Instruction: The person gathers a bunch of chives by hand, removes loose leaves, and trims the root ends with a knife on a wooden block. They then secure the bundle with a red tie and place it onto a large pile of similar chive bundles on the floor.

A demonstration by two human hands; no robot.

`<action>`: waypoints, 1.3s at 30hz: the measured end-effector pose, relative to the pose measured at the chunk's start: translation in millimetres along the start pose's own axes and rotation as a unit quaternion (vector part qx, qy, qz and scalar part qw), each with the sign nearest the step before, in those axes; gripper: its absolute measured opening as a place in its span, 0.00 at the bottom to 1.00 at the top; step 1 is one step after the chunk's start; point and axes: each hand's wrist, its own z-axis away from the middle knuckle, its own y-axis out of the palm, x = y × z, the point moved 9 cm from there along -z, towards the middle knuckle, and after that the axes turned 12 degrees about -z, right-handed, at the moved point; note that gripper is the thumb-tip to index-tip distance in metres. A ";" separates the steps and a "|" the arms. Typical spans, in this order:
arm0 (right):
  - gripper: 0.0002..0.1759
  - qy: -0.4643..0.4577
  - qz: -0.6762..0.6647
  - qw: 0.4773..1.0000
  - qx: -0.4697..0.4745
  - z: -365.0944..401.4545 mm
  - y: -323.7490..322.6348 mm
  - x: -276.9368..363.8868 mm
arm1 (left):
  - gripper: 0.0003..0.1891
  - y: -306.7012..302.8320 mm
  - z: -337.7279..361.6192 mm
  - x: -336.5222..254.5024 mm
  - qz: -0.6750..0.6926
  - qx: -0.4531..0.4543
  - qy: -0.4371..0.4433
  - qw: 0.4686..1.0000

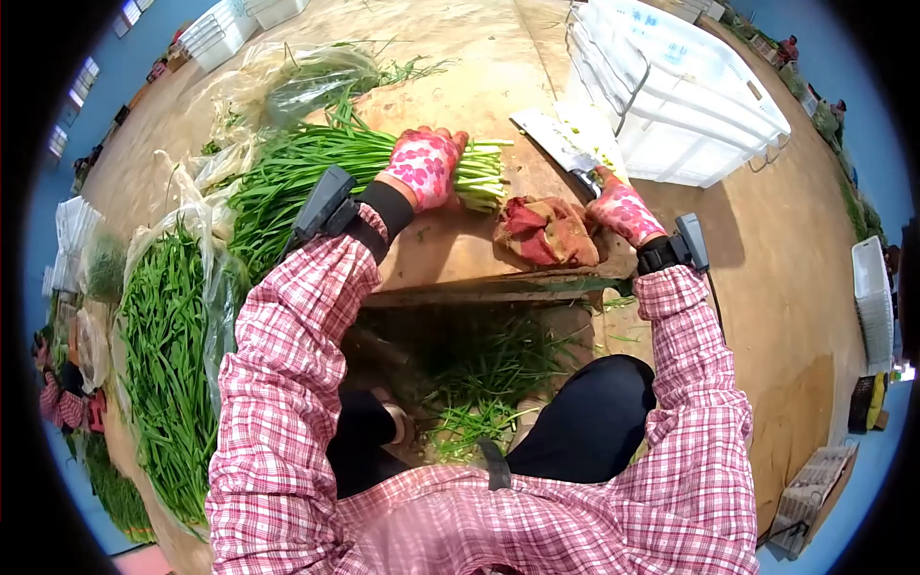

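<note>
A bundle of long green chives (302, 168) lies across the low wooden bench (422, 259), its pale cut ends pointing right. My left hand (426, 168), in a pink patterned glove, is closed over the stalks near those ends. On the right, my right hand (623, 209), gloved alike, grips the handle of a broad-bladed cleaver (548, 139). The blade points up and left, apart from the bundle. Small pale trimmings (596, 144) lie beside the blade. A crumpled red and brown cloth (546, 232) sits on the bench just left of my right hand.
A white plastic crate (690, 120) stands beyond the bench at the right. More chives (168, 355) fill a plastic-lined heap at my left. Loose green scraps (479, 417) cover the floor between my feet. Other people and crates appear at the far edges.
</note>
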 end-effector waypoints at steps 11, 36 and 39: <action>0.37 -0.106 -0.237 0.963 -0.080 58.0 -10.6 75.4 | 0.53 25.0 -0.2 19.8 0.029 0.136 -0.012 0.990; 0.15 0.068 -0.212 0.975 0.007 88.7 88.3 123.9 | 0.37 41.9 3.1 32.7 0.080 0.133 -0.066 0.986; 0.14 0.085 -0.324 0.942 0.019 95.4 86.7 129.8 | 0.37 42.9 1.8 32.6 0.081 0.132 -0.064 0.986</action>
